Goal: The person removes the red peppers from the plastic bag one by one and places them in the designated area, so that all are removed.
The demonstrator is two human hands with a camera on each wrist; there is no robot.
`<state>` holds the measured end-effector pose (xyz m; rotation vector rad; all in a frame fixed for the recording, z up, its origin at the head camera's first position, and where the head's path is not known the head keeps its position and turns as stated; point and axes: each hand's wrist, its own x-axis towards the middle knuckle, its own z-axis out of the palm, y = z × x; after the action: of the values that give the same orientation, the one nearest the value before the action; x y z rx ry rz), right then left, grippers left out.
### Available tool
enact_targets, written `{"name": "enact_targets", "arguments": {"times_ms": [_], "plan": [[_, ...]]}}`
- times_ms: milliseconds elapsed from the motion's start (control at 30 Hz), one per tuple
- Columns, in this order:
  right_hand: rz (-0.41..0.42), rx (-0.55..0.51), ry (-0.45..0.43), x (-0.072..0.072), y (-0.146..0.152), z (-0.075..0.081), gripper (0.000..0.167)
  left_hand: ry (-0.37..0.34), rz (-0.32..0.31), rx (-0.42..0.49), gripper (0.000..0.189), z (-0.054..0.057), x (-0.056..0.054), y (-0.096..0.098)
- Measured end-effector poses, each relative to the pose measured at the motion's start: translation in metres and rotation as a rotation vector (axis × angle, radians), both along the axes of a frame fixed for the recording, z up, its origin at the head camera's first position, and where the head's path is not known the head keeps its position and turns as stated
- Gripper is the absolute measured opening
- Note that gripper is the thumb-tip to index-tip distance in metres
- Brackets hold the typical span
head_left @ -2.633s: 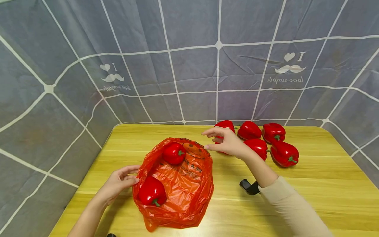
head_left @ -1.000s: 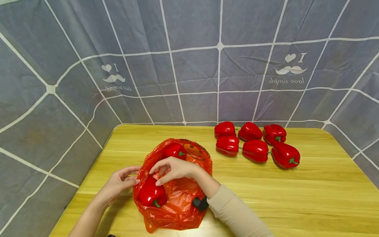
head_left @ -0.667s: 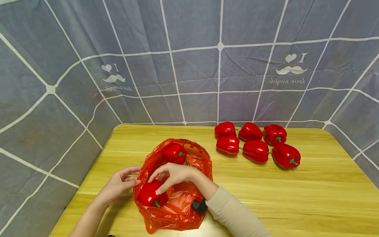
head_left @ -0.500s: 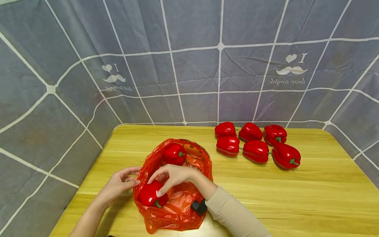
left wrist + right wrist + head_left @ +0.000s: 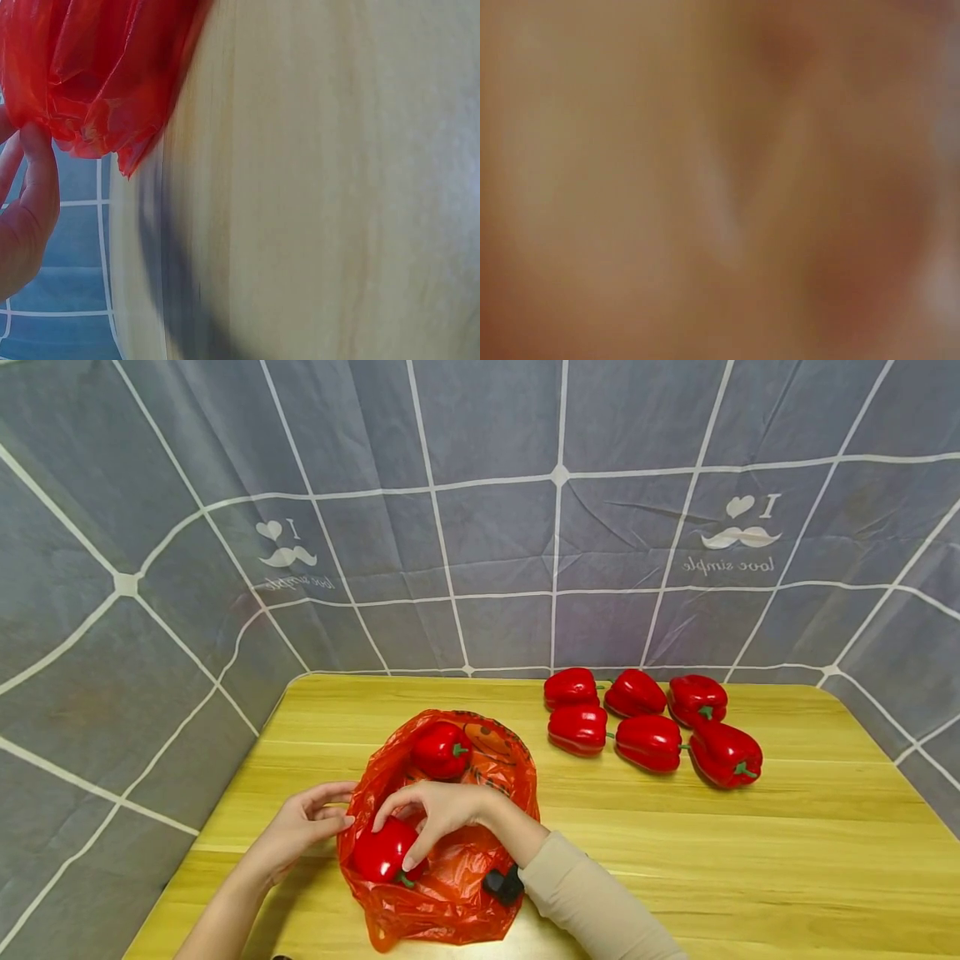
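Observation:
An orange-red plastic bag [image 5: 468,906] stands with its mouth wide open on the wooden table. At its left rim my left hand [image 5: 296,827] pinches the film between thumb and fingers; the left wrist view has the same hand [image 5: 26,199] against the bag [image 5: 97,67]. Inside the bag, my right hand [image 5: 442,810] grips a red bell pepper [image 5: 378,852] with curled fingers and thumb. Another red bell pepper [image 5: 438,750] lies farther back in the bag, apart from the hand. Only blur fills the right wrist view.
Several red bell peppers [image 5: 648,743] lie in two rows at the back right of the wooden table [image 5: 675,877]. Behind the table hangs a grey curtain [image 5: 495,543] with white lines. A black wrist device [image 5: 504,883] sits under my right forearm, over the bag.
My right hand has gone from beside the peppers at the back right into the bag and taken hold of the front pepper, which has turned slightly. The left hand stays at the rim.

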<state>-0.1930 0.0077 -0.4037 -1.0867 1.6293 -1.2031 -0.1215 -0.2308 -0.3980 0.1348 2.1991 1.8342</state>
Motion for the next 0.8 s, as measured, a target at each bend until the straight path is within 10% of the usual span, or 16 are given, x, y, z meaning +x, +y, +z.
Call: {"name": "enact_targets", "arguments": {"times_ms": [800], "plan": [[0.029,0.041,0.094,0.0001,0.0068,0.0052,0.048,0.048,-0.050,0.043,0.051,0.0005,0.0004,-0.0014]]}}
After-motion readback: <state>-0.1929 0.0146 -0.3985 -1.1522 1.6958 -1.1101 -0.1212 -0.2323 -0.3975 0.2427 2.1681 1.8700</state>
